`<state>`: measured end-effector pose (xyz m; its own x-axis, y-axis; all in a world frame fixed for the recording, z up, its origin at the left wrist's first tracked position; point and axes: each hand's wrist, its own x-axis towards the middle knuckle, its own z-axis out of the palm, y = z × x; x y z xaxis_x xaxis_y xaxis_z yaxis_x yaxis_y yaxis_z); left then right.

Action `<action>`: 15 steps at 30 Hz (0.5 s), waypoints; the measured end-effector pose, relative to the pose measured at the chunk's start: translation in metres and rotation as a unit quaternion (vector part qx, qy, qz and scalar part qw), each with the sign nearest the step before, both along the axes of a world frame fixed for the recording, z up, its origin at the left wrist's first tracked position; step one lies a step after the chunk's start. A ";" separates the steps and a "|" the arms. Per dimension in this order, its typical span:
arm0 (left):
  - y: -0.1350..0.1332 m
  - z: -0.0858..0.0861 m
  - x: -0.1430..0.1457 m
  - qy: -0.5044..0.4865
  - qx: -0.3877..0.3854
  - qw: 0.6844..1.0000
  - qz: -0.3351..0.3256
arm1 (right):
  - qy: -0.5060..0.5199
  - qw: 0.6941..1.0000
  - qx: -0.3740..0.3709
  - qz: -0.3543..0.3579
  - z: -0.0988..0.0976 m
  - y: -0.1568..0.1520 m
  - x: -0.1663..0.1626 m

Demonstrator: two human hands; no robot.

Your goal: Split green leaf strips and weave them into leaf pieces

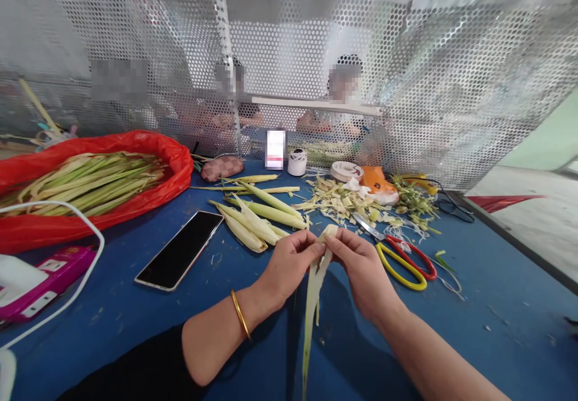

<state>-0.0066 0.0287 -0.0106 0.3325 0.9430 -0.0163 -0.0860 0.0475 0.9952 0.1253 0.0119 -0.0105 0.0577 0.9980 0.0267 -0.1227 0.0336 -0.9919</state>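
My left hand (285, 264) pinches a pale green husk strip (309, 313) between thumb and fingers. My right hand (365, 271) grips the same strip from the other side, close to its folded top, so the thumbs nearly meet. The long tail of the strip hangs down toward the table's front edge. Just beyond my left hand lies a small pile of pale husks (253, 223). Scissors (400, 262) with one red and one yellow handle rest beside my right hand, their blades partly among green scraps (336, 199).
A red plastic bag (178, 169) of long leaves stands at left. Below it are a purple power strip (58, 277) with a white cable and a black-screened phone (180, 250). A small white jar (297, 163) stands before the perforated metal screen (289, 34); people sit behind it.
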 end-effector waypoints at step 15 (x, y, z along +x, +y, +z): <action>0.000 -0.002 -0.002 0.100 0.102 0.988 0.054 | -0.226 0.964 0.118 -0.080 0.000 -0.002 0.004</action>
<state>-0.0091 0.0287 -0.0124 0.2400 0.9629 0.1233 0.1202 -0.1555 0.9805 0.1290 0.0098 -0.0106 0.1400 0.9405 0.3097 0.3451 0.2468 -0.9055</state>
